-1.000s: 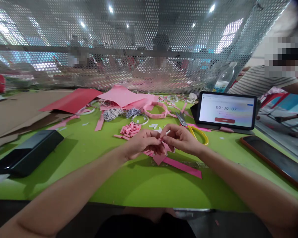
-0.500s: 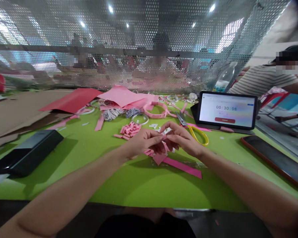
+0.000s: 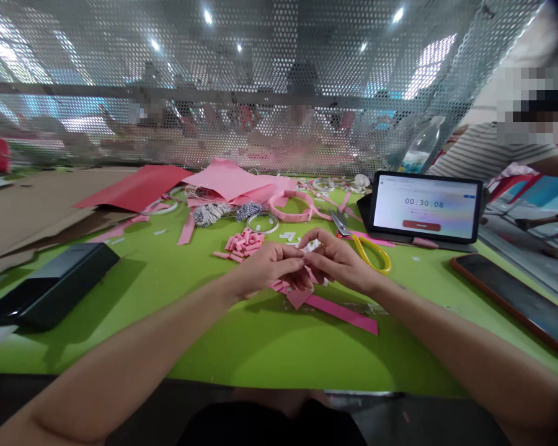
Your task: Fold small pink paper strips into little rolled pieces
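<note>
In the head view, your left hand (image 3: 267, 266) and right hand (image 3: 337, 263) are raised just above the bright green tabletop (image 3: 279, 350), curled inward with the fingers meeting at the centre. Neither hand is released or clenched into a fist. Your fingertips (image 3: 302, 260) seem to pinch a small pink paper piece (image 3: 305, 266), though your fingers hide most of it, so you can't be sure of its exact shape.

That piece lies between your hands, with neither hand clearly nearer. Directly below them lies a long magenta paper strip (image 3: 341, 314), its long axis running from under your hands out to the lower right, so it sits nearer your right forearm (image 3: 446, 341).

Ahead of your left hand is a heap of short pink paper rolls (image 3: 242, 243). Ahead of your right hand are steel scissors with yellow loop handles (image 3: 371, 254), lying just beyond your fingers. Farther ahead are a pink paper ring (image 3: 291, 206) and a thin wire hoop (image 3: 263, 223). To the right stands a black-cased tablet showing a timer (image 3: 425, 206), with a dark smartphone (image 3: 516, 303) nearer the table's edge. A person in a striped shirt (image 3: 493, 148) stands beyond the table at the upper right, their hands apart from yours.
</note>
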`<state>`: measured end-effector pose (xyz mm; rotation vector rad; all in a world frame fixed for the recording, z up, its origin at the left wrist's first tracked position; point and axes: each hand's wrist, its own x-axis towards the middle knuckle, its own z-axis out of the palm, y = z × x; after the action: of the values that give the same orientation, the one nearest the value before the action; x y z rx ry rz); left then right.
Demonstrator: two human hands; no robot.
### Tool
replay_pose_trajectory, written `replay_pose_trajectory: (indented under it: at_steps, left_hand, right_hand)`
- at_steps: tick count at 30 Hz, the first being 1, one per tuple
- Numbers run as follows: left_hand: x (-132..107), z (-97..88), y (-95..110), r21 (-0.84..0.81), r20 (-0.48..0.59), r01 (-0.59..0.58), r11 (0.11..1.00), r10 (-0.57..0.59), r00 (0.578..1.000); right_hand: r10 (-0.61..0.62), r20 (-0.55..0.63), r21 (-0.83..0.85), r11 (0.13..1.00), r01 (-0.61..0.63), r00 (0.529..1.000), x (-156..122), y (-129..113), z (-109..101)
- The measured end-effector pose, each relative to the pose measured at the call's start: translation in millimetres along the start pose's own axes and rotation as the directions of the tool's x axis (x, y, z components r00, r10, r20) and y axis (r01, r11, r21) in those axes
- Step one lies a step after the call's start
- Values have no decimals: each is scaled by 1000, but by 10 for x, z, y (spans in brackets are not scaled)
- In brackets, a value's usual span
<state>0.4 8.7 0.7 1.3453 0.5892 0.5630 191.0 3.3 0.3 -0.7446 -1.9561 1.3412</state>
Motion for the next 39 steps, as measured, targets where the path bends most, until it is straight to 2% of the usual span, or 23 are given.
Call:
replay_pose_trajectory:
  at_steps: [6,9,11,12,14,16,17,19,23,26,29,30,32,34,36,39]
  left_hand:
    - [9,-19,9,62,-15,4,998,-4,1000]
    - [-16,-135,108,241,-91,-17,970,40,995]
    - [-55,-253,201,414,-214,-17,910,115,970]
    - [-78,-316,248,520,-280,2,854,168,945]
    - [-125,-439,327,742,-393,83,665,332,857]
    - [-160,-545,376,879,-422,217,424,479,770]
    - [-171,-591,389,904,-417,283,322,513,750]
    - [-180,-664,397,904,-425,385,188,508,750]
    - [-168,-730,390,857,-497,508,90,413,764]
    - [-156,-677,392,861,-483,502,83,442,755]
    - [-140,-517,359,909,-414,372,187,504,758]
    - [-131,-446,332,925,-377,287,250,489,787]
    - [-107,-298,251,909,-278,112,401,383,881]
    - [-76,-165,156,868,-123,-27,497,266,956]
    - [-48,-69,76,849,-31,-70,524,180,983]
    - [-22,-2,17,876,-76,12,481,113,991]
  right_hand:
    - [-4,17,-37,999,5,1000,-8,-15,-21]
    - [-21,-105,-72,997,13,994,5,-6,-52]
    - [7,-191,-140,990,-34,982,20,16,-86]
    - [29,-213,-201,977,-73,977,28,29,-103]
    - [55,-215,-388,911,-137,975,39,49,-129]
    - [40,-168,-612,779,-136,985,44,55,-132]
    - [34,-128,-705,700,-115,991,44,51,-124]
    - [43,-64,-827,557,-77,997,41,34,-98]
    - [94,-72,-922,374,-102,993,32,-7,-43]
    - [153,-68,-949,296,-111,986,21,-26,-16]
    - [199,-56,-947,301,-115,978,5,-43,14]
    - [213,-55,-940,318,-122,976,1,-50,23]
    - [238,-49,-923,359,-135,970,-4,-64,34]
    - [258,-47,-912,383,-147,965,-3,-72,31]
    - [271,-29,-904,405,-141,962,4,-72,12]
    - [270,6,-885,450,-120,963,21,-62,-32]
